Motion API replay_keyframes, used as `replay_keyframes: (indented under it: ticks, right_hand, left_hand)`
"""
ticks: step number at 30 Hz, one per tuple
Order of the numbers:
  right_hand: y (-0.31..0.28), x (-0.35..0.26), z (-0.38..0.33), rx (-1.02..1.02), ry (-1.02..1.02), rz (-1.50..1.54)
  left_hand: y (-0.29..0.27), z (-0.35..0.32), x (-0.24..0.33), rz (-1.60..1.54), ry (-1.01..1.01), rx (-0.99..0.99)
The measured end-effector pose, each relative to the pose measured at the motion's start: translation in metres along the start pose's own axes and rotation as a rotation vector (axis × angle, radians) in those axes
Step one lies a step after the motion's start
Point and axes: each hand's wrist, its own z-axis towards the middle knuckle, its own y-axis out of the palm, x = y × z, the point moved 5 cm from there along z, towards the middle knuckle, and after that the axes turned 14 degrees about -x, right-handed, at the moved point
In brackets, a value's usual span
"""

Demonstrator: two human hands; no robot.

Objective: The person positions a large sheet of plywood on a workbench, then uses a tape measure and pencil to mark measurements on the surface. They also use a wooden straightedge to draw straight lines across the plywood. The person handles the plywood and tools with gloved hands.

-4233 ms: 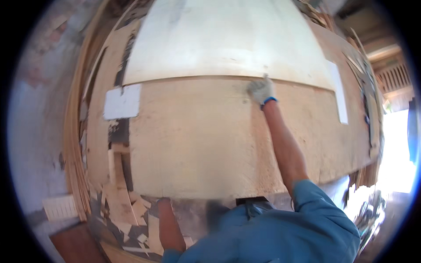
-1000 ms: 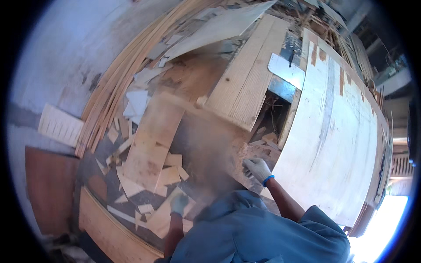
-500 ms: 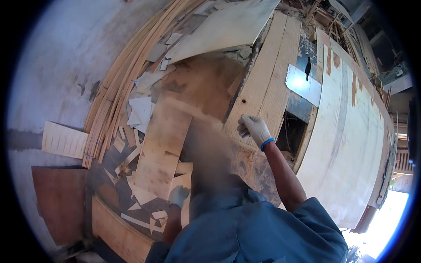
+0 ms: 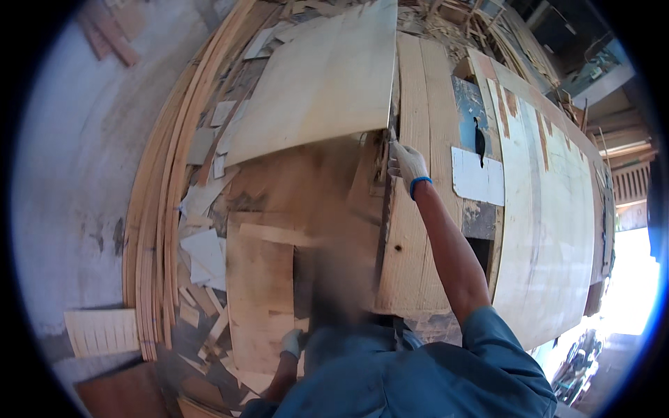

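My right hand (image 4: 409,161), in a whitish glove with a blue cuff, reaches forward to the dark edge of a plank bench (image 4: 411,237). Its fingers are curled, with the fingertips close to the near right corner of a large pale plywood sheet (image 4: 320,76). Whether they grip that corner or something small I cannot make out. Low down, my left hand (image 4: 291,341), gloved too, is beside the right edge of a long plywood board (image 4: 261,299). Its fingers are small and partly hidden. A brownish blur, perhaps dust, covers the gap between the board and the bench.
Long wood strips (image 4: 150,244) lie along the wall at left. Several offcuts (image 4: 203,256) are scattered beside the board. On the right are a white plate (image 4: 477,175) and a wide pale panel (image 4: 547,230). A dark opening (image 4: 479,252) lies between bench and panel.
My right hand has moved forward along the bench to the sheet's near corner. The view has shifted and turned, so the large sheet appears lower and nearer. My left hand stays by the board.
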Motion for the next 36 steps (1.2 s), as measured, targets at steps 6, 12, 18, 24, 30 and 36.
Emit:
replay_keyframes:
  ticks: [6, 12, 18, 24, 30, 36]
  right_hand:
    - [-0.018, 0.009, 0.114, 0.055, -0.031, 0.026]
    - [-0.009, 0.014, 0.156, -0.075, 0.054, 0.229]
    - [0.003, -0.019, 0.169, -0.155, 0.034, -0.030]
    - [0.034, -0.068, 0.135, -0.088, 0.032, -0.058]
    - [0.020, -0.096, -0.012, -0.205, -0.415, -0.655]
    - [0.026, -0.136, -0.186, -0.048, 0.369, -0.199]
  left_hand:
    - [0.006, 0.053, 0.135, -0.047, 0.076, -0.098]
    - [0.006, 0.091, 0.199, -0.082, 0.121, -0.197]
    - [0.022, 0.174, 0.236, -0.530, 0.070, -0.546]
    - [0.165, 0.195, 0.391, -0.591, 0.311, -0.550]
    - [0.239, 0.191, 0.450, -0.879, 0.415, -0.454]
    - [0.180, 0.195, 0.391, -0.480, 0.753, -0.342]
